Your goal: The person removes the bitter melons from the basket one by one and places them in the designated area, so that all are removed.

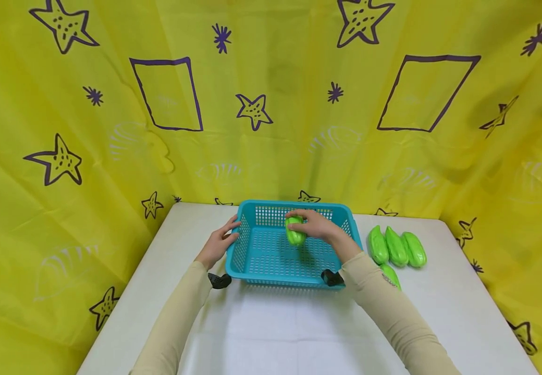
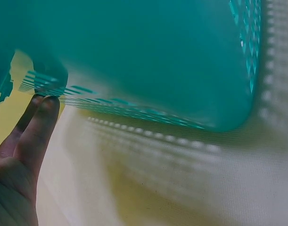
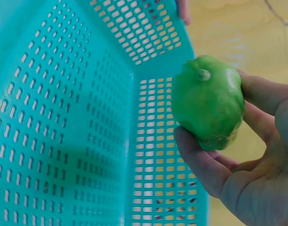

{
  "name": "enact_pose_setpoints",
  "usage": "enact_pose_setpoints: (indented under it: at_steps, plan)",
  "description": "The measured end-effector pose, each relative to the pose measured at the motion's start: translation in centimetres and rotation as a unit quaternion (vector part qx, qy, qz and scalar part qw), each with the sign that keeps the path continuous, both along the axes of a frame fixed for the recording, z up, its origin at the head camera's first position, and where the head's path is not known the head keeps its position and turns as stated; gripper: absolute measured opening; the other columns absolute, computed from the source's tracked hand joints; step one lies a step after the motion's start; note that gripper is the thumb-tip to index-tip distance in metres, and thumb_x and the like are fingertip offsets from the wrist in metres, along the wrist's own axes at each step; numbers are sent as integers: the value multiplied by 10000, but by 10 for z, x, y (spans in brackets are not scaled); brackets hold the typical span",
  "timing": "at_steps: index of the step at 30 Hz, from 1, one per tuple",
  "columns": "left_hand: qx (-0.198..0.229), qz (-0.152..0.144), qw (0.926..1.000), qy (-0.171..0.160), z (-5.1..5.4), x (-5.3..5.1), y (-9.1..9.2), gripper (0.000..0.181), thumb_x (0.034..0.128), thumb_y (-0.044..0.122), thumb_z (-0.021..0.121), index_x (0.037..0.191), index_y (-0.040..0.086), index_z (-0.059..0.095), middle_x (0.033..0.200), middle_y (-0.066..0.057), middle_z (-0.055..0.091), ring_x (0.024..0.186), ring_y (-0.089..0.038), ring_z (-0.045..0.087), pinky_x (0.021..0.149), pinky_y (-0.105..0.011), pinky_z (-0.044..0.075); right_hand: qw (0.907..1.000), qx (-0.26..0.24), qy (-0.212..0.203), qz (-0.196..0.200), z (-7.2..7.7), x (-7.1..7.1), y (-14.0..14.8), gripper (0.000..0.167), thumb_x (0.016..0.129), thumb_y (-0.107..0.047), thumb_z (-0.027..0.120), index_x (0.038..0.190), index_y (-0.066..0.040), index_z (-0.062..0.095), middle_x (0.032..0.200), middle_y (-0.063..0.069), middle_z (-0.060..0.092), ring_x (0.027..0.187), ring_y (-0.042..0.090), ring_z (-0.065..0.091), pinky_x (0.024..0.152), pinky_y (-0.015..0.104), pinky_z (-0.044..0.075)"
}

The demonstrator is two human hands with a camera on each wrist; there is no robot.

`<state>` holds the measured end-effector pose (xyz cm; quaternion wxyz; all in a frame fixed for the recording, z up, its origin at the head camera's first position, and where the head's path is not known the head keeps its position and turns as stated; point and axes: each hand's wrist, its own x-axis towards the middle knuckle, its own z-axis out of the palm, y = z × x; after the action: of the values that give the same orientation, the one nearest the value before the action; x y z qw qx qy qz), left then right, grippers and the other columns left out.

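A blue-green plastic basket (image 1: 275,280) with slotted walls stands on the white table. Above its floor, my right hand (image 1: 317,226) grips a shiny green gourd-like vegetable (image 1: 294,232), long and ribbed. In the right wrist view, fingers and thumb curl round that vegetable (image 3: 207,103), its stub end facing the camera and the slotted basket wall behind it. My left hand (image 1: 217,244) is at the basket's left side. From the left wrist view, its straight fingers (image 2: 40,127) touch the outside of the slotted wall; the thumb is mostly hidden there.
Right of the basket, three similar green vegetables (image 1: 396,247) lie side by side on the table (image 1: 271,333). Another green vegetable (image 1: 390,275) is partly hidden by my right sleeve. A yellow patterned curtain (image 1: 280,156) hangs behind the table and at both sides.
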<state>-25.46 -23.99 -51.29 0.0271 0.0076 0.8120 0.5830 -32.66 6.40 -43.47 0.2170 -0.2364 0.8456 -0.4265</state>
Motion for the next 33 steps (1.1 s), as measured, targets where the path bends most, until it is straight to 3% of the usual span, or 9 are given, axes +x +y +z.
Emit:
enact_pose_setpoints:
  at_steps: [7,13,16,18,22,25,27,28,33]
  plan:
    - [9,18,10000,-7,-1,-2,1,461,1027,216,523,1476,139,451,1601,145,210,1417,-375,312,1076,-508,377,9978,-268,551,-240,19,20,16,474,976,-277,617,1410,-111,528,1409,185,480,858,226,572,670,334,480]
    - [21,-25,10000,6,-1,-1,1,464,1029,217,520,1478,129,445,1606,131,205,1418,-377,309,1081,-513,370,9916,-568,1129,-264,20,34,30,438,971,-230,627,1377,-83,553,1139,175,621,621,140,510,552,287,425]
    - [53,-55,10000,5,1,0,2,467,1031,202,515,1482,110,434,1612,110,197,1416,-393,303,1084,-525,361,9905,-769,1091,-321,19,42,39,442,970,-211,630,1382,-76,545,1155,189,607,589,137,533,525,279,430]
    - [84,-89,9999,-23,4,1,4,470,1034,175,504,1486,80,419,1619,82,183,1417,-408,292,1088,-538,349,9903,-815,1042,-426,17,46,47,454,966,-222,636,1385,-74,541,1232,188,584,615,154,545,529,287,437]
    - [87,-184,9998,-74,22,11,8,473,1038,117,475,1490,14,382,1630,12,158,1414,-433,277,1088,-546,344,9903,-681,976,-717,13,56,61,479,956,-276,648,1390,-106,540,1338,164,534,676,204,492,558,308,421]
    - [45,-244,9997,-89,34,17,10,475,1038,112,470,1490,-1,374,1631,-4,154,1418,-429,272,1090,-532,350,9897,-579,880,-971,9,65,73,501,950,-311,653,1402,-135,528,1407,155,481,821,246,516,622,320,455]
    - [65,-234,9996,-113,35,18,10,476,1037,125,478,1489,9,381,1630,9,157,1422,-422,268,1092,-528,347,9882,-551,881,-1127,6,71,81,510,946,-321,656,1406,-141,526,1432,160,458,934,283,536,670,335,481]
    - [86,-239,9996,-113,36,19,10,477,1037,128,481,1488,10,383,1630,11,158,1424,-421,264,1094,-530,344,9876,-518,864,-1206,6,74,85,520,946,-328,656,1413,-144,520,1441,165,446,984,303,537,695,345,488]
    - [112,-139,9998,5,11,6,4,473,1034,181,505,1485,71,417,1622,73,179,1431,-403,261,1092,-538,345,9839,-494,624,-1598,1,88,107,568,937,-391,653,1435,-168,497,1479,162,398,1103,370,508,777,389,491]
